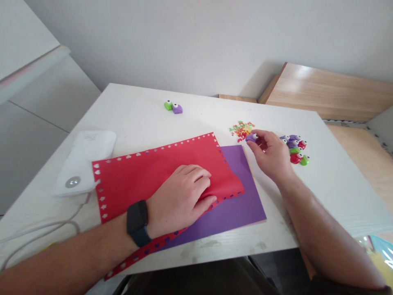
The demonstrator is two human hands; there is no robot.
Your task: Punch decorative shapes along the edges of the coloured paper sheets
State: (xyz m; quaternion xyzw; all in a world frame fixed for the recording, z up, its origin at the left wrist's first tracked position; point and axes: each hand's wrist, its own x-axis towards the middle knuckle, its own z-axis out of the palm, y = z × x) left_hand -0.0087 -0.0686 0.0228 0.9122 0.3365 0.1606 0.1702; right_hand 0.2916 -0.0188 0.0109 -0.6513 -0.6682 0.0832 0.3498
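Note:
My left hand (184, 194), with a dark watch on the wrist, rests on the red sheet of paper (147, 172). Its fingers are loosely bent, the thumb apart from them. Small star and heart holes line the edges of the red sheet, which overlaps a purple sheet (245, 205). In my right hand (272, 153) is a purple craft punch (252, 137), held between thumb and fingers above the table. Right beside it lies a pile of small coloured paper cut-outs (241, 130). Several purple, red and green craft punches (294, 145) are grouped just beyond my right hand.
Two more punches, one green (168, 105) and one purple (177, 108), sit near the back edge of the white table (202, 119). On the left lies a white flat device (84, 159) with a cable (61, 223). Wooden boards (325, 88) stand behind the right corner.

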